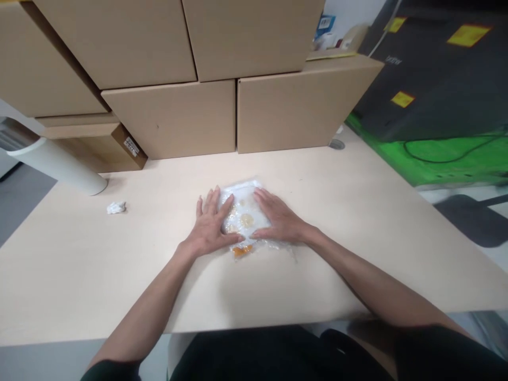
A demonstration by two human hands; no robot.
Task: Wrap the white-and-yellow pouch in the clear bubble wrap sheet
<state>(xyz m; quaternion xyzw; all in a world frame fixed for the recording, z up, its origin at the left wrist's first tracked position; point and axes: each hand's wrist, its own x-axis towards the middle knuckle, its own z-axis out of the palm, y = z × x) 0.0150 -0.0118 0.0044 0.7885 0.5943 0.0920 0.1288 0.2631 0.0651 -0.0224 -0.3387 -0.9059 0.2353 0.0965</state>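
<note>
A clear plastic packet (246,218) lies flat on the pale table (166,211). Whitish contents with round yellowish patches show through its film, and an orange piece (242,251) sits at its near edge. My left hand (209,225) rests on the packet's left side, fingers spread and thumb reaching over the near part. On the right side my right hand (280,217) presses down, its thumb pointing toward the left thumb. Neither hand is wrapped round anything. What exactly is inside the packet I cannot make out.
Cardboard boxes (174,124) are stacked along the table's back edge. To the left stands a white cylinder (67,166), with a crumpled white tissue (116,207) near it. A dark box with yellow labels (436,79) stands beyond the right side, on a green surface (456,159).
</note>
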